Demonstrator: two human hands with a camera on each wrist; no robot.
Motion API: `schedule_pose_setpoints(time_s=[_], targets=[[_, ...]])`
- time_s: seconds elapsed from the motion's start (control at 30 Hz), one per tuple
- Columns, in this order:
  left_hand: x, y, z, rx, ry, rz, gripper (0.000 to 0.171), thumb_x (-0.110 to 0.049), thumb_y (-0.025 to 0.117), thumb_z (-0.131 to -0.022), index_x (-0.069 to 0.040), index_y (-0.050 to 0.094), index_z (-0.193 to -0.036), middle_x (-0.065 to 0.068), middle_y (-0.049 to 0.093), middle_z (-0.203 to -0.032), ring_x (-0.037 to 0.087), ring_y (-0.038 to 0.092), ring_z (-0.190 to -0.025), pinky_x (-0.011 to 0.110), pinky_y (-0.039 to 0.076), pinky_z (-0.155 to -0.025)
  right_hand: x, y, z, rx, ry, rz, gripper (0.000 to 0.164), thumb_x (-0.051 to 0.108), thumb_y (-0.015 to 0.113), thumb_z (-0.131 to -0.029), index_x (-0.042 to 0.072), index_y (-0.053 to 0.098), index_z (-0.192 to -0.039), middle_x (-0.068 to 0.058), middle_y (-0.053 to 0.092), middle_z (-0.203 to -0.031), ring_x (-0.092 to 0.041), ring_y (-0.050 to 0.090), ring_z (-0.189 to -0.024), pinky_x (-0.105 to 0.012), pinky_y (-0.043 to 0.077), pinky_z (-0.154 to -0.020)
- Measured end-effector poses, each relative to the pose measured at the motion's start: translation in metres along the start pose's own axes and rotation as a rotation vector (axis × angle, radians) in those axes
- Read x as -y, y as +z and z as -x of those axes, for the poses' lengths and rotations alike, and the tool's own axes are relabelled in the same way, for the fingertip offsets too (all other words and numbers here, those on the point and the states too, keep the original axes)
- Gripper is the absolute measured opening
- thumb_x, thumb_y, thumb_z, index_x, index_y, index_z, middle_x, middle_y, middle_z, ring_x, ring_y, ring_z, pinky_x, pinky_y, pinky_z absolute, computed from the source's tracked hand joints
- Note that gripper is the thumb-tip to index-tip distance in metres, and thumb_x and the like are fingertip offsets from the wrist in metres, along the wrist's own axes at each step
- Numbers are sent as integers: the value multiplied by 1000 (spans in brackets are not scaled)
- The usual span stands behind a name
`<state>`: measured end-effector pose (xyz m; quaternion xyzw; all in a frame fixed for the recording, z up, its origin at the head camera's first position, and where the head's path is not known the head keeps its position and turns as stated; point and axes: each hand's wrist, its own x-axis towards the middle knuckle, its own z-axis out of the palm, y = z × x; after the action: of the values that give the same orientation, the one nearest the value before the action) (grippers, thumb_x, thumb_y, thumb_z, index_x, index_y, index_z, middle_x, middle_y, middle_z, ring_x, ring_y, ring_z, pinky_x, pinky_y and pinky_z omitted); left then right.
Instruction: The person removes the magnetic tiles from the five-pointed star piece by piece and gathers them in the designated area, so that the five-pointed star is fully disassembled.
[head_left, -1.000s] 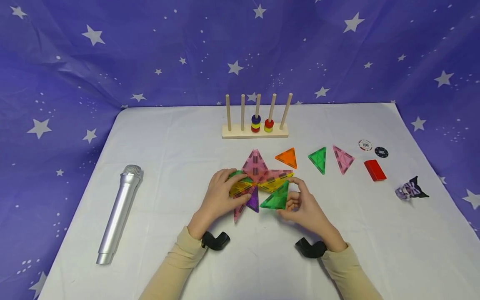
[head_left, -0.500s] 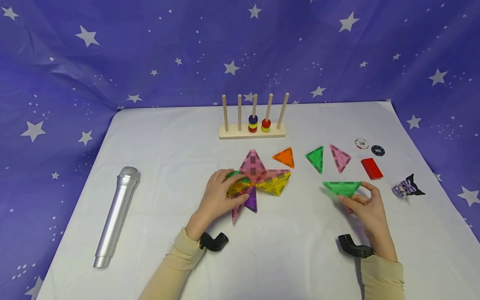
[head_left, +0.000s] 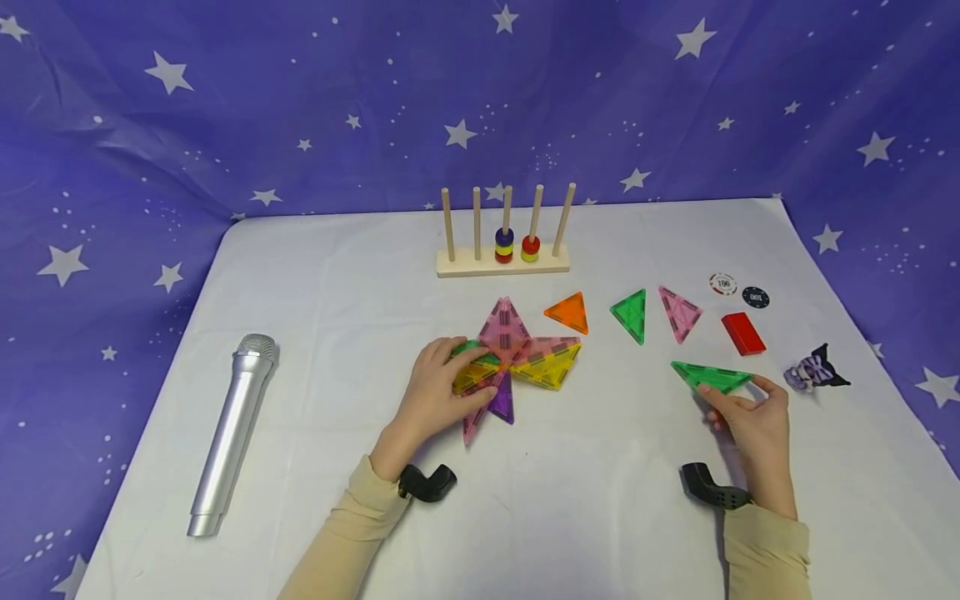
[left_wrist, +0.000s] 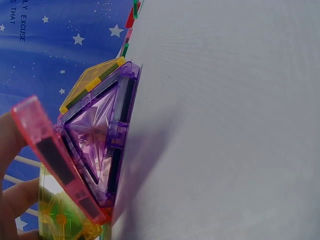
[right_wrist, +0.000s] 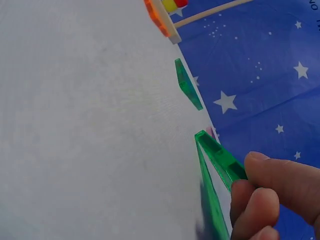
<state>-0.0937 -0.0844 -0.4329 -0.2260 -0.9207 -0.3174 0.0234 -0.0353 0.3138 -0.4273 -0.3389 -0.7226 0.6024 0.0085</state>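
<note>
A star-like build of clear magnetic tiles (head_left: 504, 337) stands on the white table, in pink, yellow, purple and green. My left hand (head_left: 435, 396) grips its left side, thumb low near a pink tile (left_wrist: 60, 157), fingers over the green and yellow part. Beside the thumb, a purple tile (left_wrist: 97, 130) leans in the left wrist view. Out to the right, my right hand (head_left: 759, 421) pinches a green triangular magnetic tile (head_left: 708, 377) between thumb and fingers, apart from the build. Below its edge another green strip (right_wrist: 212, 197) shows; I cannot tell whether that is a second tile.
Behind lie loose orange (head_left: 568, 312), green (head_left: 630, 317) and pink (head_left: 680, 314) triangles. A wooden peg stand (head_left: 502, 262) with coloured rings stands farther back. Two chips (head_left: 723, 284), a red block (head_left: 743, 333) and a small figure (head_left: 816, 371) are right; a silver microphone (head_left: 231, 437) lies left.
My right hand has carried the green tile away from the build to the right, and the tile has turned in its fingers. My left hand stays on the build.
</note>
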Motion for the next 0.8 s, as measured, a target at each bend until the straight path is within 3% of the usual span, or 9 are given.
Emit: schedule_pose_setpoints(time_s=[0.1, 0.23, 0.4, 0.47, 0.57, 0.7, 0.8], targets=[[0, 0, 0, -4, 4, -1, 52, -44, 65, -78, -20, 57, -123, 10, 45, -128, 27, 33, -120, 46, 21, -101, 1, 1, 0, 3, 13, 32, 103, 30, 73, -75, 9, -3, -142, 6, 58, -58, -9, 51, -42, -19, 46, -44], [1, 0, 0, -10, 10, 7, 52, -44, 65, -78, -19, 57, -123, 11, 45, -128, 27, 33, -120, 47, 21, -101, 3, 7, 3, -11, -9, 162, 99, 33, 68, -80, 9, -4, -143, 6, 56, -57, -10, 51, -41, -21, 46, -44], [2, 0, 0, -7, 12, 7, 52, -44, 64, -78, -19, 57, -123, 10, 45, -128, 27, 33, -120, 46, 21, -101, 7, 31, 18, 34, -240, 293, 82, 30, 61, -86, 3, 7, -141, 2, 61, -64, -9, 55, -48, -19, 47, -50], [2, -1, 0, -9, 13, 5, 52, -44, 65, -78, -19, 57, -123, 11, 45, -128, 27, 33, -120, 46, 21, -101, 9, 51, 30, 113, -369, 308, 76, 25, 61, -87, 0, 11, -138, -5, 64, -70, -8, 55, -52, -17, 46, -53], [2, -1, 0, -9, 11, 8, 52, -44, 65, -78, -19, 57, -123, 11, 45, -128, 27, 33, -120, 46, 21, -101, 18, 86, 59, 297, -497, 313, 73, 13, 61, -87, -4, 11, -137, -15, 65, -78, -10, 56, -57, -19, 45, -57], [2, -1, 0, -2, 11, 10, 52, -45, 64, -78, -20, 56, -123, 11, 45, -128, 27, 33, -121, 45, 21, -101, 27, 128, 97, 547, -610, 315, 75, 1, 63, -83, -8, 11, -135, -14, 64, -81, -14, 57, -60, -24, 46, -59], [2, -1, 0, -10, 17, 12, 52, -44, 64, -78, -19, 57, -123, 12, 46, -128, 27, 34, -121, 46, 21, -101, 20, 151, 107, 675, -660, 297, 75, 1, 63, -83, -5, 10, -136, -10, 65, -83, -14, 58, -62, -25, 48, -59]])
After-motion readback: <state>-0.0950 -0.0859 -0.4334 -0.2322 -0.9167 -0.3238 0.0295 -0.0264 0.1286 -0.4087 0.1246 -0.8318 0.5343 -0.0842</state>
